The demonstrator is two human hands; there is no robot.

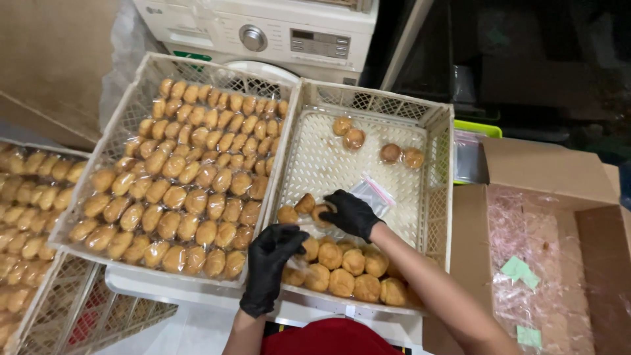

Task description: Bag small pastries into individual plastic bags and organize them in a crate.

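Observation:
Both my hands wear black gloves. My right hand reaches into a cream plastic crate and closes its fingers on a round golden pastry, beside two loose pastries. A small clear zip bag lies just behind that hand. My left hand hovers at the crate's near left corner, fingers curled against a clear bag at the edge of a pile of bare pastries. Several more pastries lie scattered at the crate's far end.
A second crate to the left is packed with rows of bagged pastries. More bagged pastries fill a crate at far left. An open cardboard box lined with plastic stands right. A white washing machine stands behind.

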